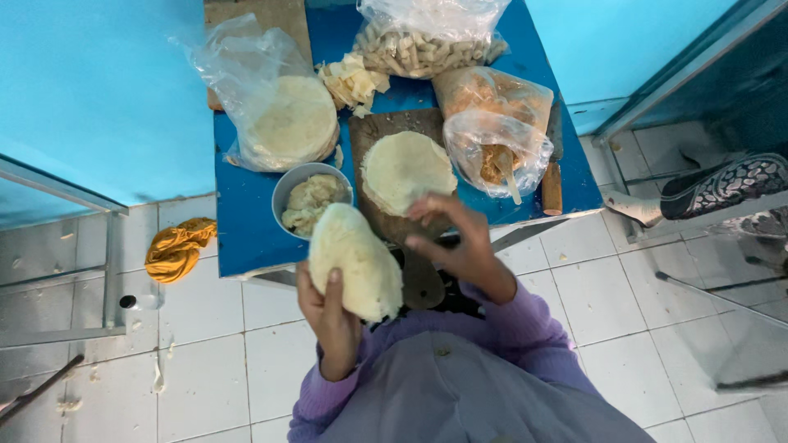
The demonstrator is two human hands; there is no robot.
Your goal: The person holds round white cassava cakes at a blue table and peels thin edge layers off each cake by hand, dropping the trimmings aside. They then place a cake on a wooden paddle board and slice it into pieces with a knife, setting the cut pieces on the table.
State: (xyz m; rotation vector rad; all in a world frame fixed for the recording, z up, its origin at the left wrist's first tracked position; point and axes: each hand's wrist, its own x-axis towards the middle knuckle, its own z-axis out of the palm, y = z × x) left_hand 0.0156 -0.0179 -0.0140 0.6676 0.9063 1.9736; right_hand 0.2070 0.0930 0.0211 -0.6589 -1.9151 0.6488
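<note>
Fingers of my left hand (pixel 328 316) are gripping a folded dough round (pixel 355 261) near the bowl (pixel 289 190); my right hand (pixel 460 242) is hovering half-open, holding nothing. I'm judging it mid-folding, needing the right fingers pinching the edge.

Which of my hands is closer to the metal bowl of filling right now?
Left. The left hand, holding a flatbread, sits just below the metal bowl. The right hand is farther off, by the wooden board.
</note>
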